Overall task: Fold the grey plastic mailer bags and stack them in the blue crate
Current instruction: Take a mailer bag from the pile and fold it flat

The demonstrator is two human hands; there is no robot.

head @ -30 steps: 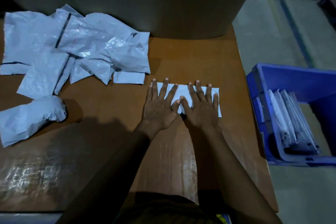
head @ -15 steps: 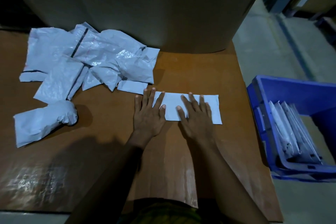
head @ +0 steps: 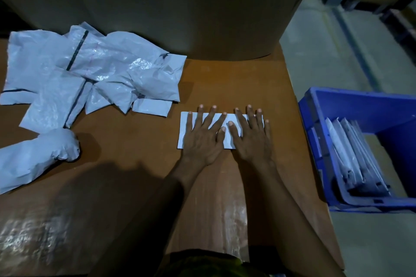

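Left hand [head: 202, 141], right hand [head: 253, 139] flat on folded mailer [head: 185, 129]; blue crate [head: 360, 98] apparently part-filled.

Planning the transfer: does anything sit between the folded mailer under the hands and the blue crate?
Nothing visible. Only bare table lies between the folded mailer and the blue crate beyond its right edge; the unfolded bags lie on the other side.
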